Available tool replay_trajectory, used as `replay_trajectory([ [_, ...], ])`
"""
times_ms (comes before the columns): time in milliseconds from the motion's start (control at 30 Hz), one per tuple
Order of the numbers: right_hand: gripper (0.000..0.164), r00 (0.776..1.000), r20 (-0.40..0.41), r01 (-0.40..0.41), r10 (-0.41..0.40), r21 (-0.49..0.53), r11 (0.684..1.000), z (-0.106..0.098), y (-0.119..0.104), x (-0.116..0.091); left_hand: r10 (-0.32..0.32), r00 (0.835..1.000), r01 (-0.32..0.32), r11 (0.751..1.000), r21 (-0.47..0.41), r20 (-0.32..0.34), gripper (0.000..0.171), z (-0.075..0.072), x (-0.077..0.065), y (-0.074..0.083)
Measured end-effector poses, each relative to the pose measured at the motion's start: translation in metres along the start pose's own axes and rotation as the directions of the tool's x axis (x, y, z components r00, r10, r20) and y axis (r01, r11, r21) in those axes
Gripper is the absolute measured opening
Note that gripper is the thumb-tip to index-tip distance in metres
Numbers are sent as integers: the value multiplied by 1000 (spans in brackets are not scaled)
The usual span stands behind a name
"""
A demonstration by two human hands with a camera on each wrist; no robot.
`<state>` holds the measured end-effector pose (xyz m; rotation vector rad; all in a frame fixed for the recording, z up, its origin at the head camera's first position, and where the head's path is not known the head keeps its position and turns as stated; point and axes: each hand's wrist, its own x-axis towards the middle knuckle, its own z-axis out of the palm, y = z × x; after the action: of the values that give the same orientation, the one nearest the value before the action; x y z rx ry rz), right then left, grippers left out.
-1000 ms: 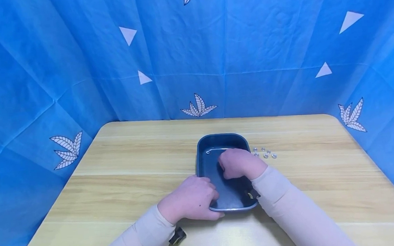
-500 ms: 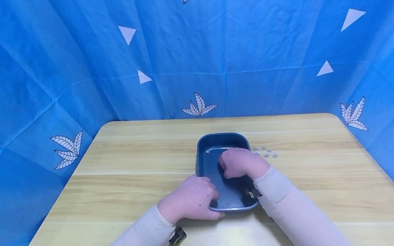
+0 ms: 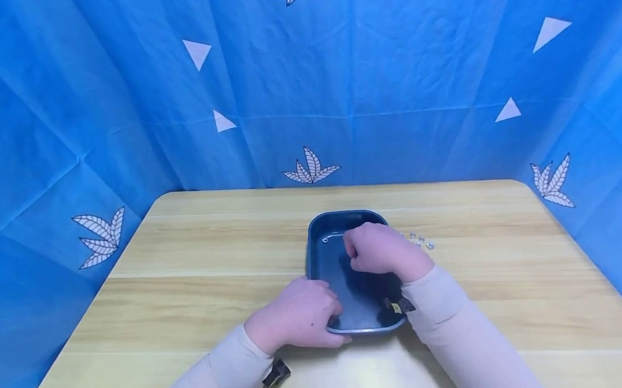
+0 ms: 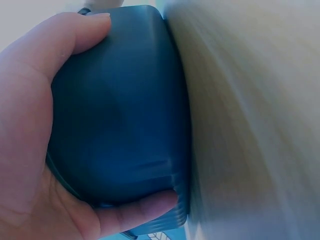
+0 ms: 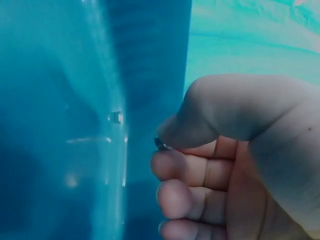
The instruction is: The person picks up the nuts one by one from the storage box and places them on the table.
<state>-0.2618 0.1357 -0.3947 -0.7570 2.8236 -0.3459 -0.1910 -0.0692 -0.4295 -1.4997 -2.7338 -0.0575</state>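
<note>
A deep dark-blue rectangular container point(image 3: 358, 303) stands on the wooden table. At its near left corner my left hand point(image 3: 297, 314) grips the rim and wall; in the left wrist view the thumb and a finger spread around the outer wall. Over the container's inside is my right hand point(image 3: 382, 249), fingers curled. The right wrist view shows thumb and forefinger pinching a tiny shiny piece point(image 5: 161, 144), mostly hidden by the fingertips. Another small shiny ring-like piece point(image 3: 325, 240) lies inside the container near its far left corner.
Several small shiny pieces point(image 3: 429, 245) lie on the table point(image 3: 226, 237) just right of the container, partly hidden behind the right hand. A blue patterned curtain point(image 3: 290, 68) surrounds the table's back and sides. A black wrist device point(image 3: 276, 373) hangs under the left sleeve.
My right hand has risen slightly and shifted a little right over the container, still pinching. The left hand keeps its grip on the corner. The whole head view has shifted slightly.
</note>
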Motion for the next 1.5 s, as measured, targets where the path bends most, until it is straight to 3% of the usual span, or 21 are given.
replay_trajectory([
  [567, 13, 992, -112, 70, -66, 37, 997, -36, -10, -29, 20, 999, -20, 1000, 25, -25, 51, 1, -1, -1],
  [900, 9, 988, -148, 56, -46, 64, 996, -54, 2, -44, 13, 1000, -13, 1000, 28, -6, 51, 0, -1, 0],
  [1500, 10, 982, -188, 43, -25, 95, 995, -64, 28, -57, 13, 1000, -13, 1000, 22, -13, 50, -1, -2, 1],
])
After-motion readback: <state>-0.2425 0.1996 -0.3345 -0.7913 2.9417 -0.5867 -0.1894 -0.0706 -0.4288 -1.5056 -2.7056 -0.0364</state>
